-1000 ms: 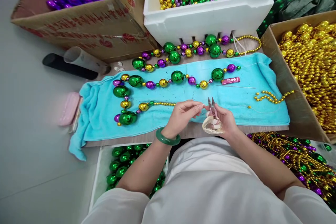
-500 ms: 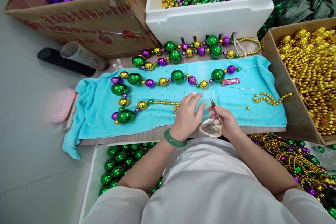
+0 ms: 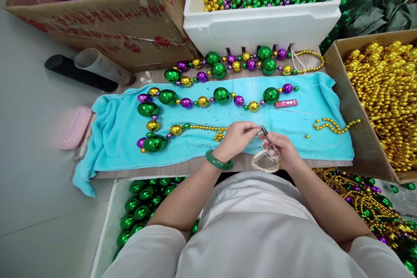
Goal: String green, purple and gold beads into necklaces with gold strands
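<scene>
My right hand [image 3: 284, 150] is closed around a small pair of scissors [image 3: 267, 135], its blades pointing up and left. A cream-coloured ring-shaped loop [image 3: 265, 170] hangs below that hand; its kind is unclear. Beside the blade tips, my left hand [image 3: 239, 137] pinches thumb and fingers together, with a thin white thread [image 3: 261, 118] rising from there. Both hands are over a turquoise towel [image 3: 195, 156]. On it lies a strand of large green, purple and gold beads [image 3: 221, 95], bent round at the left, its gold bead end [image 3: 205, 128] running up to my left hand.
A second bead strand [image 3: 218, 70] lies behind the towel. A red label packet [image 3: 286, 103], a needle [image 3: 302, 111] and a short gold bead chain [image 3: 337, 127] rest at right. A foam box [image 3: 260, 30], a cardboard box [image 3: 107, 30] and a box of gold beads [image 3: 361, 147] surround the table.
My left hand's spread fingers have closed into a pinch and come up against the scissor tips. My right hand has shifted slightly right with the scissors and loop.
</scene>
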Action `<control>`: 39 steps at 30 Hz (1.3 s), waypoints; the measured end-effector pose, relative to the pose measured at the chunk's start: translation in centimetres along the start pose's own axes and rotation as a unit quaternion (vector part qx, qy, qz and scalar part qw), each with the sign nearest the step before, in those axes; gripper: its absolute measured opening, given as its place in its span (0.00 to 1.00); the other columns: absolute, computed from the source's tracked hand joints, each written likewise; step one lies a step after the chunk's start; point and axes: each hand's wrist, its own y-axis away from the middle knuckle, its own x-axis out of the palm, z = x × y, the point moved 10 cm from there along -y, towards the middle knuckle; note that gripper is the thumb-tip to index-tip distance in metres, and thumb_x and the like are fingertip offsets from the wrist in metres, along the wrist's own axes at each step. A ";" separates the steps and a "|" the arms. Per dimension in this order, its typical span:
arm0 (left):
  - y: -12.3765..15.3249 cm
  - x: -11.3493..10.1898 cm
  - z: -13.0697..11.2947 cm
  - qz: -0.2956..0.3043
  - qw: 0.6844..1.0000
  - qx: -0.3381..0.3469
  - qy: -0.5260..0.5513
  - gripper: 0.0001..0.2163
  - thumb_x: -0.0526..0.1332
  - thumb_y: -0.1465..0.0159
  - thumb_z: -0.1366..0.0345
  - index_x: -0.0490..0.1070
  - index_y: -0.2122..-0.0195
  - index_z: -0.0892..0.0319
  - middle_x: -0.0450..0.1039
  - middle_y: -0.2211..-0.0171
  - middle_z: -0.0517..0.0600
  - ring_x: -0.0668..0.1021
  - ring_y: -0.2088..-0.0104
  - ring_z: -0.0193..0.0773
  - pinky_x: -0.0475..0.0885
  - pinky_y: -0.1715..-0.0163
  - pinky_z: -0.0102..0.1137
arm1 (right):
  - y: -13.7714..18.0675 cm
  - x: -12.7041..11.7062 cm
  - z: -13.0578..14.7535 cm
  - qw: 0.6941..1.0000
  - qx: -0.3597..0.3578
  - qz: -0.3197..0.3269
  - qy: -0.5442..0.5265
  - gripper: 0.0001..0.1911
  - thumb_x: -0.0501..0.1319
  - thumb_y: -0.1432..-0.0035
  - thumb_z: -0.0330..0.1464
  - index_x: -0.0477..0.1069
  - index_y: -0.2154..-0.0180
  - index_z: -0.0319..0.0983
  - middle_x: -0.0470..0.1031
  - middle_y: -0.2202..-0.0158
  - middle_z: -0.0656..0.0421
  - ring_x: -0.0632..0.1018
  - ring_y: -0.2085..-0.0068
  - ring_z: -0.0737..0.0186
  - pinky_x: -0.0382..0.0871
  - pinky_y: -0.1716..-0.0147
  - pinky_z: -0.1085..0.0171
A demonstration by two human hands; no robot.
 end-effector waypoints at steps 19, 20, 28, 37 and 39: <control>0.0 -2.1 -1.5 -0.017 0.989 0.043 -0.141 0.11 0.57 0.38 0.60 0.76 0.70 0.59 0.75 0.74 0.47 0.73 0.72 0.34 0.64 0.71 0.27 | 0.9 -2.1 6.6 0.842 -0.194 -0.131 0.485 0.17 0.63 0.48 0.43 0.77 0.61 0.39 0.74 0.71 0.57 0.69 0.70 0.63 0.62 0.69 0.63; 0.0 -2.5 -1.4 -0.024 0.989 0.042 -0.137 0.11 0.57 0.38 0.60 0.76 0.69 0.59 0.76 0.73 0.47 0.74 0.71 0.34 0.65 0.70 0.27 | 1.3 -1.9 7.7 0.776 -0.221 -0.147 0.572 0.17 0.62 0.47 0.43 0.77 0.59 0.40 0.75 0.67 0.54 0.70 0.65 0.59 0.63 0.64 0.61; 0.3 -3.2 -3.4 -0.046 0.995 0.062 -0.063 0.11 0.58 0.38 0.58 0.77 0.66 0.58 0.77 0.71 0.47 0.76 0.69 0.34 0.68 0.69 0.27 | -2.0 -3.9 19.1 0.533 -0.243 -0.258 0.768 0.19 0.47 0.37 0.29 0.72 0.52 0.36 0.73 0.53 0.48 0.70 0.51 0.53 0.63 0.54 0.60; 0.8 -2.4 -4.3 -0.048 0.995 0.077 0.042 0.11 0.57 0.36 0.59 0.75 0.64 0.60 0.75 0.72 0.49 0.76 0.72 0.33 0.72 0.71 0.27 | -8.0 -6.8 21.9 0.513 -0.090 -0.197 0.831 0.14 0.54 0.43 0.26 0.76 0.60 0.33 0.77 0.59 0.45 0.76 0.58 0.53 0.65 0.63 0.61; 0.4 -2.6 -3.8 -0.070 0.993 0.085 0.037 0.11 0.56 0.36 0.61 0.75 0.64 0.60 0.75 0.69 0.50 0.77 0.69 0.34 0.74 0.68 0.28 | -7.3 -5.5 22.9 0.523 -0.093 -0.173 0.829 0.12 0.55 0.43 0.27 0.76 0.61 0.33 0.78 0.63 0.47 0.76 0.63 0.57 0.64 0.66 0.63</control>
